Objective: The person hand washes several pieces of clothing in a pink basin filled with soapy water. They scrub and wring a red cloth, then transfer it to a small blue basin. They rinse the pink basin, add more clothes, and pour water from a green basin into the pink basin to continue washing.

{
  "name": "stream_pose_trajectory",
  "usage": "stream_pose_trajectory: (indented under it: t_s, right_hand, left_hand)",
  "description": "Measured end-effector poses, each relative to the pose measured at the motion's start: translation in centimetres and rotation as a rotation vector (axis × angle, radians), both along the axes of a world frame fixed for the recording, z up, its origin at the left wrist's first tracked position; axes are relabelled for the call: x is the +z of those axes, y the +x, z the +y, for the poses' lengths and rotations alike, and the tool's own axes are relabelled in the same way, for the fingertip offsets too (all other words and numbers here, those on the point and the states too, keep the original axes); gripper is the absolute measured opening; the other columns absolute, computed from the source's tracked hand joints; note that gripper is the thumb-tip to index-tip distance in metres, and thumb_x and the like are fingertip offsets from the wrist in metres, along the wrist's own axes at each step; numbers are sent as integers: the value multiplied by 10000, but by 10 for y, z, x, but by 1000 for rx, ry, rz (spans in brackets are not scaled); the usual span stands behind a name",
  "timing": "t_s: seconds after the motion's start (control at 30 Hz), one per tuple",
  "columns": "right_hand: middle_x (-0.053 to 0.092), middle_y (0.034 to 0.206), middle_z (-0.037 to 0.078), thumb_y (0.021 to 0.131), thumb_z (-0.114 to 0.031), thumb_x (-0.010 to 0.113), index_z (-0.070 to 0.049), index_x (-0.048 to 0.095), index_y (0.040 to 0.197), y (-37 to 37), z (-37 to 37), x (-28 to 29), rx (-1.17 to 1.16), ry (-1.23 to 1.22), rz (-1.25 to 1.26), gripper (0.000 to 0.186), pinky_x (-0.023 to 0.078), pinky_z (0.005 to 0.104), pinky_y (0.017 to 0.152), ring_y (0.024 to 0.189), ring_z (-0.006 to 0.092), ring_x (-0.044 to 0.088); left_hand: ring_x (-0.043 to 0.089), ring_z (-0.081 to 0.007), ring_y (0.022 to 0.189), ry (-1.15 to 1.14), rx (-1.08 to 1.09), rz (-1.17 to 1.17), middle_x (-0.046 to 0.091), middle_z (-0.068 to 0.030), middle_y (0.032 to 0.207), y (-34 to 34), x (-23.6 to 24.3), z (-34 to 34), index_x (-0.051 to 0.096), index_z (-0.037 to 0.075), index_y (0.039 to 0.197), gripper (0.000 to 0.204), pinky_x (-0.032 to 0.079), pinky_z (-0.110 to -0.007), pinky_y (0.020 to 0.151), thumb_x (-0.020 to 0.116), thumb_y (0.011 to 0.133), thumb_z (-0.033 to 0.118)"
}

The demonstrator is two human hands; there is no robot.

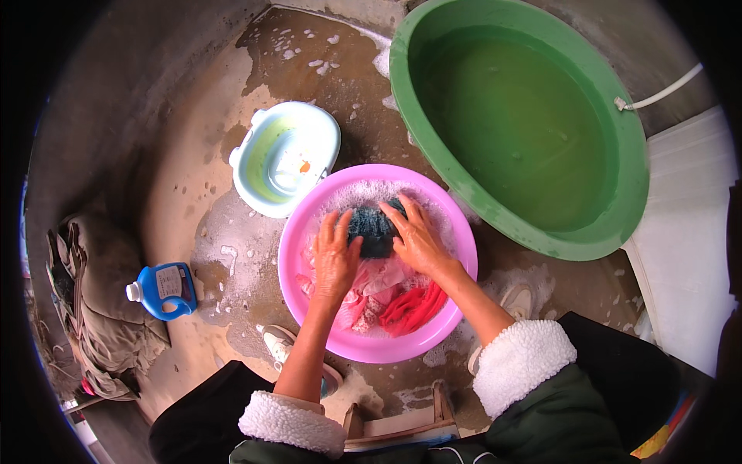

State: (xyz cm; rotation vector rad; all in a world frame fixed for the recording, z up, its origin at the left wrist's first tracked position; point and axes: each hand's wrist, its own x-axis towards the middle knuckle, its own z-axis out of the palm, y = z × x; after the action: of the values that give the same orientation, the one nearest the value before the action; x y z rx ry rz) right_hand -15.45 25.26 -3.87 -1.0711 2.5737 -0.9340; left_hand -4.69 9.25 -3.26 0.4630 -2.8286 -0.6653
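A pink basin (462, 255) of sudsy water stands on the floor before me, with laundry in it. At its far side lies a bunched dark teal cloth (375, 232), wet and textured. My left hand (335, 263) rests at the cloth's left edge, fingers apart and thumb near it. My right hand (420, 241) is on the other side, its spread fingers reaching over the cloth's right edge. Neither hand visibly grips it. Nearer to me in the basin are a red cloth (413, 309) and pale pink patterned clothes (375, 282).
A light blue tub (331, 143) adjoins the basin's far left. The large green tub (440, 166) at far right holds greenish water; a white hose (668, 89) reaches its rim. A blue detergent bottle (170, 288) and a brown garment pile (116, 294) are left. The floor is wet.
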Motion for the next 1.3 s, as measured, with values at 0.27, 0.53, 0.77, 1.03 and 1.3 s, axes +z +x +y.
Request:
stream_pose_trajectory:
  t_s: [0.27, 0.53, 0.77, 1.03, 1.3]
  right_hand:
    - [468, 1363, 203, 888, -173, 483, -162, 365, 1434, 20, -25, -73, 175, 518, -283, 559, 284, 469, 1103, 1245, 350, 466]
    - [528, 1287, 198, 849, -205, 576, -42, 586, 1204, -10, -14, -60, 23, 138, -255, 390, 355, 498, 1048, 1168, 376, 514]
    - [632, 967, 191, 769, -149, 684, -1, 609, 1061, -5, -41, -26, -30, 104, -129, 336, 486, 445, 810, 941, 382, 599]
    - [613, 897, -3, 792, -79, 669, -15, 611, 1050, 19, -35, 58, 16, -858, -1543, 272, 510, 250, 734, 776, 92, 594]
    - [557, 1154, 177, 815, -308, 741, -40, 493, 1244, 23, -20, 54, -379, -271, -160, 563, 461, 378, 883, 1065, 282, 564]
  left_hand:
    - [317, -387, 1351, 148, 50, -501, 208, -165, 1540, -5, -63, 12, 319, 168, 1454, 538, 333, -526, 1057, 441, 935, 230]
    - [563, -415, 1081, 369, 70, -650, 608, -282, 1082, -9, -78, -13, 572, 24, 1146, 332, 436, -479, 949, 452, 885, 190]
    - [568, -342, 1094, 391, 101, -414, 614, -200, 1117, -5, -65, -19, 620, 39, 1142, 332, 435, -406, 959, 536, 908, 260]
    - [606, -273, 1065, 1828, 569, 277, 620, -135, 1179, 16, -5, 1, 522, 50, 1292, 672, 464, -417, 956, 420, 930, 608]
    - [663, -243, 939, 2078, 520, 454, 661, -136, 1066, 2, 26, 20, 563, 1, 1186, 361, 553, -381, 845, 415, 999, 273]
